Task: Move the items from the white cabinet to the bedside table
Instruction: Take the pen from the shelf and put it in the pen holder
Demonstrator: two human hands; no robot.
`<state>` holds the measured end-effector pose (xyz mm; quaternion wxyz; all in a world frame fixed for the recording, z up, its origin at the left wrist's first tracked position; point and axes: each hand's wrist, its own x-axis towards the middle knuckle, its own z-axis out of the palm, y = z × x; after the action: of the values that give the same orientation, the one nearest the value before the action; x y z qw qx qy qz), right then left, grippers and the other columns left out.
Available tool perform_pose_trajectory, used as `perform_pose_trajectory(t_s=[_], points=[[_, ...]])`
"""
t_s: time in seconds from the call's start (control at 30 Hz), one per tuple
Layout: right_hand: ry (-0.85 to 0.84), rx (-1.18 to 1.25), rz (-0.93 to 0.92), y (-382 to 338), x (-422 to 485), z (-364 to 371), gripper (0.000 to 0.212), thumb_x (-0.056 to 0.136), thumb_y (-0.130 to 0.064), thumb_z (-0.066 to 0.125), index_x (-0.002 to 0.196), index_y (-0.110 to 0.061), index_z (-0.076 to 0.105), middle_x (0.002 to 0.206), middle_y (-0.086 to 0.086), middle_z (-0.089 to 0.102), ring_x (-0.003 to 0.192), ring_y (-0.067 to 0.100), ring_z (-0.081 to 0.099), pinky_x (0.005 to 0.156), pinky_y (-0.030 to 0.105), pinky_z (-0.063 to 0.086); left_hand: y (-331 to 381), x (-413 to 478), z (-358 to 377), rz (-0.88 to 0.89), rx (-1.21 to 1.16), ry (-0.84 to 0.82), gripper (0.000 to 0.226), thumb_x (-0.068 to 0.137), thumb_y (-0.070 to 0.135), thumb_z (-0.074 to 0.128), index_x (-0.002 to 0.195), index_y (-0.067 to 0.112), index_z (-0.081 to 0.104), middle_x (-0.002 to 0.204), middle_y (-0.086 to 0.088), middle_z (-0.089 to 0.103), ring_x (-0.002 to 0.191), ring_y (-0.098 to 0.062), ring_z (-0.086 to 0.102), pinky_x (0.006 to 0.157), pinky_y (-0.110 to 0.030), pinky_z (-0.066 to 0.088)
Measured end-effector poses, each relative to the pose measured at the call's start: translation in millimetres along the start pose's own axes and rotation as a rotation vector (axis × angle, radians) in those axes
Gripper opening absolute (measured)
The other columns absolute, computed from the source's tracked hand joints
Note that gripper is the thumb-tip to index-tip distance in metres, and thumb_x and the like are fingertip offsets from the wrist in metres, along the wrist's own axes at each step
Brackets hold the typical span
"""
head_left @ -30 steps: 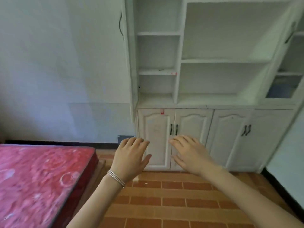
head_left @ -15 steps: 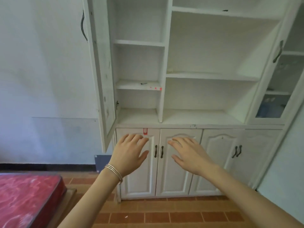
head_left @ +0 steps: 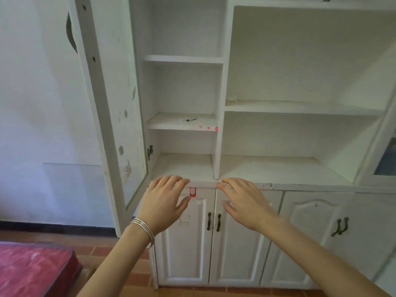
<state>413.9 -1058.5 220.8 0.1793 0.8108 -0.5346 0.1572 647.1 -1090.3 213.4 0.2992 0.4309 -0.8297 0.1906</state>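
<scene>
Empty, fingers relaxed and spread, the left hand (head_left: 165,202) and right hand (head_left: 246,202) hover at centre frame before the white cabinet (head_left: 278,168), whose only visible item, a thin pen-like object (head_left: 189,120), lies on the shelf (head_left: 165,124) above; a hasty pinch may roll it off the edge.

Shelf item (head_left: 189,120) (dark, slender) too small to identify; white cabinet (head_left: 310,187) top cropped.
</scene>
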Motion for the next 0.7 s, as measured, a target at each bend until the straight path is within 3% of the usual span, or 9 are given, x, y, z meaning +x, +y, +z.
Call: perform_pose_trajectory(t_s=[0.23, 0.4, 0.7], points=[[0.014, -0.002, -0.084, 79, 59, 28, 0.046, 0.089, -0.027, 0.052, 0.134, -0.018, 0.043, 0.134, 0.006, 0.049, 0.122, 0.025, 0.045, 0.099, 0.039, 0.035, -4, 66, 51, -0.044, 0.079, 0.035, 0.044, 0.084, 0.044, 0.042, 0.113, 0.018, 0.061, 0.103, 0.001, 0.065, 0.093, -0.020, 0.062, 0.083, -0.037, 0.048], [0.054, 0.000, -0.165, 134, 115, 29, 0.048, 0.091, -0.027, 0.050, 0.136, -0.017, 0.039, 0.137, 0.006, 0.045, 0.126, 0.024, 0.041, 0.100, 0.038, 0.033, -12, 122, 76, -0.084, 0.147, 0.058, 0.034, 0.082, 0.035, 0.063, 0.111, 0.016, 0.063, 0.100, 0.001, 0.066, 0.092, -0.021, 0.063, 0.082, -0.036, 0.049], [0.136, 0.063, -0.236, 178, 190, 84, 0.044, 0.081, -0.022, 0.062, 0.124, -0.015, 0.053, 0.117, 0.005, 0.059, 0.106, 0.024, 0.057, 0.085, 0.036, 0.046, -61, 188, 132, -0.157, 0.206, 0.062, 0.031, 0.078, 0.027, 0.068, 0.106, 0.015, 0.063, 0.096, -0.001, 0.065, 0.086, -0.023, 0.063, 0.076, -0.035, 0.049]])
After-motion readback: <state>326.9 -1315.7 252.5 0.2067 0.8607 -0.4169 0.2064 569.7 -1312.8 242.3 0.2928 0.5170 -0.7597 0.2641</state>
